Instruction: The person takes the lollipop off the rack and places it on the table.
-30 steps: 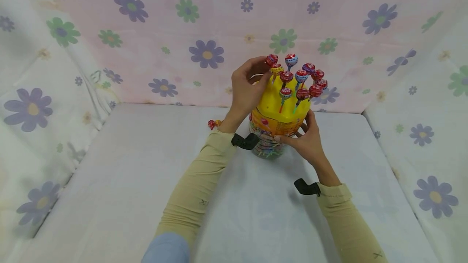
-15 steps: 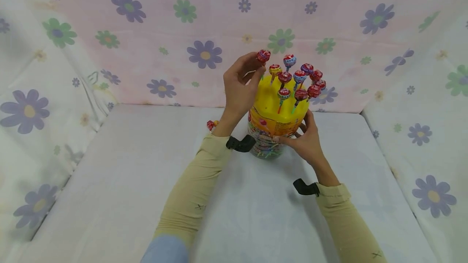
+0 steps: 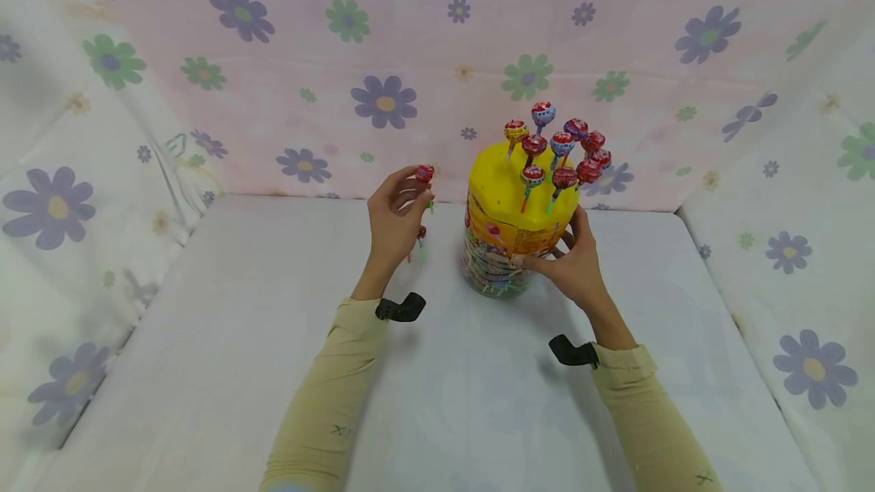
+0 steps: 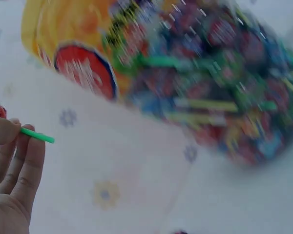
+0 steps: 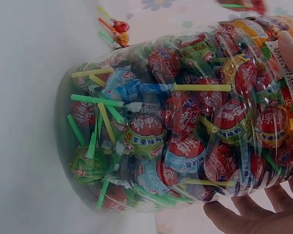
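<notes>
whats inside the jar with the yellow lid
The clear jar shows wrapped lollipops with green and yellow sticks inside. The outer ones hide its middle; the orange label and right hand cover parts of its side, so what lies behind those cannot be seen.

Free gap between jar [image 3: 504,238] and tabletop lollipops [image 3: 421,231]

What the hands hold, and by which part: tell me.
Left hand: a lollipop, pinched by its green stick. Right hand: the candy jar, gripped around its side.
</notes>
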`<state>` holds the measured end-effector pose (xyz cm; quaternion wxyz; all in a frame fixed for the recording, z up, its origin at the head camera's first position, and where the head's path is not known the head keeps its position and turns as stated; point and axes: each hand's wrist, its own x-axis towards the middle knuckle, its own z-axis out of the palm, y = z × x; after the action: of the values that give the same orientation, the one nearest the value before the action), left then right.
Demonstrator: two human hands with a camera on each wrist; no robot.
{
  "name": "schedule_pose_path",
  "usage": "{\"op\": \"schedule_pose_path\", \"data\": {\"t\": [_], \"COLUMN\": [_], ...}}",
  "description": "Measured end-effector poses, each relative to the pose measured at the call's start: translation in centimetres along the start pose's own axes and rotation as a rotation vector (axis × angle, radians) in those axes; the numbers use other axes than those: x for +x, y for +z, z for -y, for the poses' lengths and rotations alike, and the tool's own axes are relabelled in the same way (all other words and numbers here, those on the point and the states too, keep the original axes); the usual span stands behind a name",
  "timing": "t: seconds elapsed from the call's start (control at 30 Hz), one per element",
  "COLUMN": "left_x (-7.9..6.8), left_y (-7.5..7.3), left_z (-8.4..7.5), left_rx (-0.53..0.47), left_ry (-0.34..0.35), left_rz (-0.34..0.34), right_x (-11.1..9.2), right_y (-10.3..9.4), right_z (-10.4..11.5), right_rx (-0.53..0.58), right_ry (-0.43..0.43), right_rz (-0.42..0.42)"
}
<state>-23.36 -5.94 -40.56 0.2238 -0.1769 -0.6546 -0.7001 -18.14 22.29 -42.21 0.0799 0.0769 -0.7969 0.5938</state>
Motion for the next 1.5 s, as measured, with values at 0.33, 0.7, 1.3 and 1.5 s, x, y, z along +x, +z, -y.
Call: {"op": "schedule_pose_path", "data": {"t": [0.33,0.7,1.3,1.5], "left_x": [-3.0,-4.0,-3.7,-3.8], "left_y": [-5.6,-8.0,-8.3,-7.9], "left_z": [4.4,6.5,7.8,7.9], "left_rx": [0.229,0.499,0.649,0.663], "left_ry": [-0.361,-0.617,-0.560,-0.547], "left_rz": [-0.021,-0.018,0.011,0.002], "right_x": [0.0,0.0,0.0,0.0], "right_y": [0.0,0.0,0.1,0.0], "right_z": [-0.1,0.0,0.2,0.2], "right_rx": [0.006,0.003,-0.003,-0.003], "right_ry": [-0.003,0.001,0.040,0.038], "right_rz": [0.000,0.005,-0.004,-0.004]}}
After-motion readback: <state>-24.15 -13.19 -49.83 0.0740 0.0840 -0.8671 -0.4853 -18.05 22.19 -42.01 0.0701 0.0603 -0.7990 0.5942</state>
